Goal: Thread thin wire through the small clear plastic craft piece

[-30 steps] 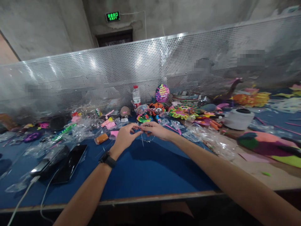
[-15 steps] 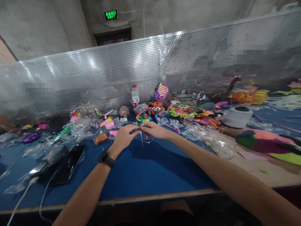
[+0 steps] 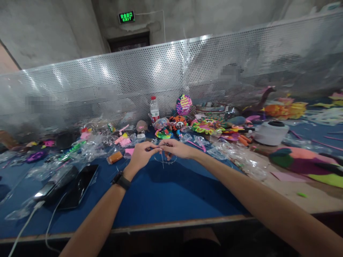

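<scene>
My left hand (image 3: 141, 155), with a dark watch on its wrist, is closed in a pinch, its fingertips meeting those of my right hand (image 3: 178, 148). What the left pinch holds, if anything, is too small to make out. A small dark brown piece (image 3: 167, 144) shows between the fingers of my right hand, mostly hidden by them. A thin pale strand (image 3: 162, 161) hangs down from the fingertips. Below the hands, a fine clear or wire-like loop (image 3: 168, 163) curves above the blue tabletop (image 3: 160, 200).
A brown packet (image 3: 115, 157) and a black phone (image 3: 79, 187) lie left. Behind stand a red-capped bottle (image 3: 154, 110) and colourful clay-like figures (image 3: 179, 122). Crumpled plastic bags (image 3: 246, 159), a white tub (image 3: 271, 134) and a multicoloured piece (image 3: 300, 160) are right. A perforated metal screen (image 3: 128, 82) rises behind.
My fingers have shifted slightly against each other. The hanging strand and the loop have moved a little right and down. Both hands stay in nearly the same place.
</scene>
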The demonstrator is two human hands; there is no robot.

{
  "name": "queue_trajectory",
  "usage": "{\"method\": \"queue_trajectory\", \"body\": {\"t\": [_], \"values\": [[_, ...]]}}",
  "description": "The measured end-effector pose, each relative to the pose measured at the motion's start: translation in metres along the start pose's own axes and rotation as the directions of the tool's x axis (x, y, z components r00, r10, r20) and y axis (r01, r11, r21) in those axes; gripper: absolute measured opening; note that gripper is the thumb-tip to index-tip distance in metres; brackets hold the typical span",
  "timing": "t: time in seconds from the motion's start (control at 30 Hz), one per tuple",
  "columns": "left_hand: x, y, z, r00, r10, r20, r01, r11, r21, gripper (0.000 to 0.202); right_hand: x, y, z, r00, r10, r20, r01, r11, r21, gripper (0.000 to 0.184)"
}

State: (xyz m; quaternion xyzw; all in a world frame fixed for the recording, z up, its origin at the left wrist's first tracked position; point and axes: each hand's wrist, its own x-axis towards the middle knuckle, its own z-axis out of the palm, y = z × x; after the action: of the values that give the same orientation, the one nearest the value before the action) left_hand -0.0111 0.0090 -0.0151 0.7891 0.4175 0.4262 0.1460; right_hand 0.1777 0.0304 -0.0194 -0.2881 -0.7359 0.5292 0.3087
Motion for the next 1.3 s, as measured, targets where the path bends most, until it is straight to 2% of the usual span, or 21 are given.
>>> {"method": "queue_trajectory", "body": {"t": [0.2,0.37,0.53,0.63,0.7,0.83,0.93,1.03,1.17,1.3], "values": [[0.0,0.01,0.002,0.979,-0.201,-0.02,0.193,0.961,-0.199,0.035,-0.002,-0.006,0.003,0.999,-0.023,0.022,0.024,1.0,-0.013,0.028],[0.005,0.013,0.006,0.936,-0.345,-0.067,0.307,0.897,-0.319,0.049,-0.004,-0.011,0.011,0.999,-0.029,0.041,0.029,1.0,-0.011,0.021],[0.005,0.013,0.008,0.862,-0.502,0.073,0.483,0.768,-0.42,0.05,-0.002,-0.01,0.016,0.999,-0.007,0.036,0.008,0.999,-0.038,0.015],[0.004,0.017,0.007,0.813,-0.557,0.173,0.568,0.689,-0.45,0.042,0.001,-0.006,0.015,0.998,0.009,-0.062,-0.012,0.999,-0.047,0.015],[0.002,0.02,0.007,0.798,-0.553,0.24,0.595,0.658,-0.461,0.037,0.003,-0.003,0.012,0.99,-0.002,-0.142,-0.004,0.999,-0.042,0.017],[0.001,0.023,0.009,0.837,-0.456,0.302,0.547,0.708,-0.447,0.032,0.005,0.001,0.008,0.966,-0.036,-0.255,0.027,0.999,-0.038,0.024],[0.001,0.02,0.009,0.881,-0.359,0.307,0.465,0.775,-0.428,0.028,0.006,0.001,0.007,0.95,-0.057,-0.306,0.045,0.998,-0.047,0.03],[0.001,0.018,0.009,0.905,-0.309,0.293,0.411,0.815,-0.409,0.026,0.008,-0.001,0.007,0.931,-0.02,-0.365,0.026,1.0,0.013,0.035],[0.001,0.017,0.009,0.902,-0.325,0.284,0.42,0.812,-0.405,0.027,0.009,-0.005,0.007,0.904,0.121,-0.411,-0.017,0.969,0.248,0.034],[0.0,0.017,0.01,0.925,-0.279,0.258,0.365,0.84,-0.402,0.028,0.007,-0.011,0.006,0.89,0.298,-0.344,-0.079,0.846,0.528,0.028]]}}
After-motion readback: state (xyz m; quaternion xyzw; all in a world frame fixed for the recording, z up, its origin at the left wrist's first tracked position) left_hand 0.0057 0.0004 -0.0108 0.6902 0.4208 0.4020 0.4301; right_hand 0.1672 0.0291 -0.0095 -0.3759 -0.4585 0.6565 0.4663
